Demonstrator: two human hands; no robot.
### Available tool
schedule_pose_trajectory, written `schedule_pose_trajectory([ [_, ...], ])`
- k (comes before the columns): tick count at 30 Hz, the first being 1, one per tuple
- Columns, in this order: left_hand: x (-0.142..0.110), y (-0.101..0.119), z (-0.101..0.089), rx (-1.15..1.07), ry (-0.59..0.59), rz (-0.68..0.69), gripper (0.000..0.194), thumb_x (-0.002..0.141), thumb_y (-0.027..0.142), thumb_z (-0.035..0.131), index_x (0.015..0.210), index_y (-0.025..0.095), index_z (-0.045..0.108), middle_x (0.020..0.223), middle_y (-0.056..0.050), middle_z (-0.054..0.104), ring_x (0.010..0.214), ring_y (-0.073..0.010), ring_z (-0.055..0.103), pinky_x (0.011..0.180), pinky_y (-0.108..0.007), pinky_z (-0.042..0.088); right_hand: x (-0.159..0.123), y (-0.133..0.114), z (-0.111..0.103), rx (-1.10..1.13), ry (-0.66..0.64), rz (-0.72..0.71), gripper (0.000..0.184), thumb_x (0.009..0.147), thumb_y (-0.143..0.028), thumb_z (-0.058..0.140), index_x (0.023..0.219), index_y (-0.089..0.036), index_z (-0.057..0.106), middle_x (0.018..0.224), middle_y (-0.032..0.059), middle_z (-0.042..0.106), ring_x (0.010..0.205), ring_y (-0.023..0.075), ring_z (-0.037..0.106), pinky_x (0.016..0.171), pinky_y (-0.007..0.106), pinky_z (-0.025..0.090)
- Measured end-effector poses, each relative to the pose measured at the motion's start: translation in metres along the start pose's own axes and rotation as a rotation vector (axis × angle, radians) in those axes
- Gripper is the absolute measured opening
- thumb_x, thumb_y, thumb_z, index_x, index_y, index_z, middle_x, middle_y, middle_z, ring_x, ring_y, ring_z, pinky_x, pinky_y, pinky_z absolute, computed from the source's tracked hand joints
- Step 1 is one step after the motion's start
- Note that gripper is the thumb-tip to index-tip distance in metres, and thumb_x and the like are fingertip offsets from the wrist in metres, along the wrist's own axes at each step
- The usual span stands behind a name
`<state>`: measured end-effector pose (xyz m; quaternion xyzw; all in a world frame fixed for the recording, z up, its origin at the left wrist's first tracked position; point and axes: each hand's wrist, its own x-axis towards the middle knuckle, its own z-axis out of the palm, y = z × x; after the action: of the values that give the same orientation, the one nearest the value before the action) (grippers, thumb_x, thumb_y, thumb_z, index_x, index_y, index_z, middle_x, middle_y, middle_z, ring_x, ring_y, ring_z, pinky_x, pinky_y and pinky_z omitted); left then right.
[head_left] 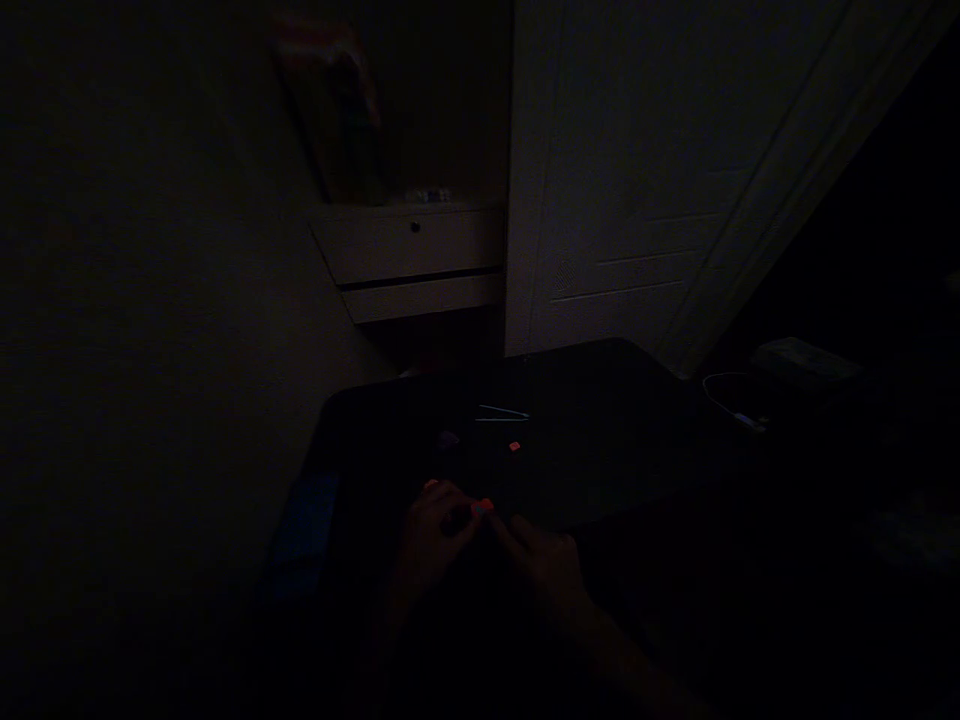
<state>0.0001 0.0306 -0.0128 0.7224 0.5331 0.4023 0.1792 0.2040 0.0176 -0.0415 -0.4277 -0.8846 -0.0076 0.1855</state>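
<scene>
The picture is very dark. A small glowing orange-red piece (482,507) is at the fingertips of my left hand (435,530), pinched between thumb and forefinger. From the other side my right hand (546,562) meets the same piece, its fingers closed and their tips at its edge. What exactly the piece is cannot be made out. Another orange glow (430,485) shows beside my left fingers, partly hidden. Beyond my hands, a small flat orange piece (514,446) lies on the dark table (600,430). Behind it rest thin metal tweezers (502,412), and a dull dark lump (448,440) lies to their left.
A blue flat object (306,520) lies at the table's left side. Past the far edge stand a pale drawer unit (427,245) and a panelled door (622,180). A white cable (716,400) and a box-like shape (806,360) are at the right.
</scene>
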Motion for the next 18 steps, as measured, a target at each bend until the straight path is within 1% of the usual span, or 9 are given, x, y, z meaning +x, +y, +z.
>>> schedule_pose_trajectory([
  [4, -0.001, -0.002, 0.001, 0.009, -0.001, -0.021, 0.002, 0.087, 0.024, 0.076, 0.085, 0.024, 0.076, 0.082, -0.001, 0.072, 0.080, -0.0206, 0.068, 0.081, -0.035, 0.054, 0.005, 0.009, -0.006, -0.003, -0.038, 0.010, 0.062, 0.089, -0.006, 0.056, 0.149, -0.022, 0.058, 0.098, 0.0089, 0.074, 0.071, 0.0161, 0.067, 0.059, 0.022, 0.044],
  [7, -0.002, -0.003, 0.001, 0.012, -0.006, -0.021, 0.002, 0.087, 0.023, 0.076, 0.087, 0.025, 0.077, 0.083, -0.001, 0.073, 0.082, -0.0212, 0.069, 0.083, -0.037, 0.054, 0.005, 0.016, -0.007, 0.000, -0.052, 0.042, 0.063, 0.087, -0.005, 0.055, 0.147, -0.023, 0.061, 0.103, 0.0094, 0.075, 0.072, 0.0167, 0.068, 0.059, 0.022, 0.046],
  [10, -0.003, -0.005, 0.002, 0.018, -0.008, -0.022, 0.003, 0.088, 0.024, 0.076, 0.089, 0.025, 0.078, 0.086, -0.002, 0.073, 0.085, -0.0217, 0.069, 0.086, -0.038, 0.054, 0.001, 0.019, -0.005, 0.034, 0.010, 0.066, 0.066, 0.084, -0.004, 0.055, 0.147, -0.022, 0.061, 0.103, 0.0090, 0.075, 0.072, 0.0175, 0.070, 0.059, 0.022, 0.048],
  [14, -0.004, -0.008, 0.002, 0.016, -0.013, -0.016, 0.006, 0.089, 0.025, 0.074, 0.092, 0.026, 0.079, 0.087, -0.002, 0.073, 0.085, -0.0213, 0.069, 0.086, -0.037, 0.054, -0.003, 0.016, -0.003, 0.146, 0.147, 0.120, 0.060, 0.090, -0.003, 0.049, 0.146, -0.020, 0.062, 0.101, 0.0097, 0.076, 0.077, 0.0164, 0.072, 0.063, 0.021, 0.051],
  [16, -0.004, -0.008, 0.002, 0.016, -0.007, -0.015, 0.005, 0.089, 0.026, 0.075, 0.092, 0.026, 0.079, 0.087, -0.002, 0.073, 0.085, -0.0211, 0.069, 0.089, -0.038, 0.054, -0.002, 0.011, -0.002, 0.198, 0.161, 0.121, 0.055, 0.093, -0.005, 0.048, 0.143, -0.021, 0.063, 0.102, 0.0098, 0.076, 0.079, 0.0167, 0.073, 0.067, 0.021, 0.053],
  [18, -0.003, -0.007, 0.002, 0.019, -0.004, -0.020, 0.004, 0.088, 0.025, 0.076, 0.091, 0.026, 0.079, 0.087, -0.002, 0.073, 0.084, -0.0211, 0.069, 0.090, -0.039, 0.054, 0.001, 0.005, -0.002, 0.205, 0.141, 0.131, 0.052, 0.094, -0.006, 0.049, 0.141, -0.020, 0.064, 0.102, 0.0098, 0.077, 0.078, 0.0175, 0.074, 0.067, 0.023, 0.053],
])
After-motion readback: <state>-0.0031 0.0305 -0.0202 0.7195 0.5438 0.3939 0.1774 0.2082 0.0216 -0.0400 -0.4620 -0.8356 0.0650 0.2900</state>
